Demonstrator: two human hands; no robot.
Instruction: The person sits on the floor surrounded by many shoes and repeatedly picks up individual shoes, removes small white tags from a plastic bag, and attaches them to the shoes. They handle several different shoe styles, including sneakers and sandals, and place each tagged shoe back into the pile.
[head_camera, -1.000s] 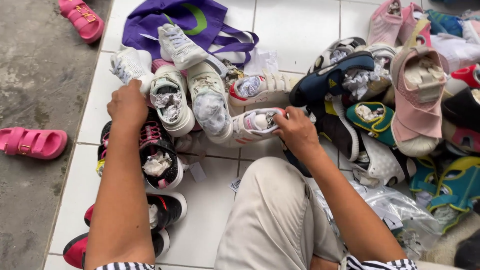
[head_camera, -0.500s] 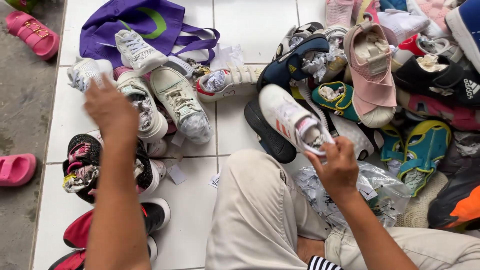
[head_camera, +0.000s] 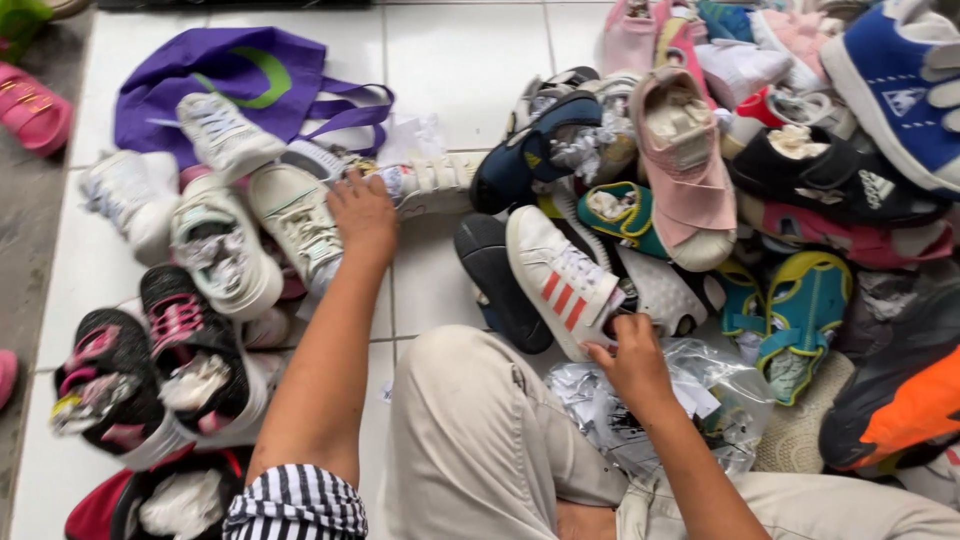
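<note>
Right hand (head_camera: 632, 362) pinching heel of white sneaker w/ red stripes (head_camera: 562, 282), fingers closed on its back edge, shoe lying on heap over right half of white tile floor (head_camera: 470, 60), toe twd far edge, crumpled clear plastic bag (head_camera: 690, 400) just below. Left hand (head_camera: 362, 215) palm down on cream lace-up sneaker (head_camera: 298, 222) nr floor middle; grip not clear, can't tell if closed. Purple tote bag (head_camera: 225, 75) at far left corner, black-pink shoes (head_camera: 160, 360) at left edge, pink sandal-type shoe (head_camera: 685, 165) atop heap
</note>
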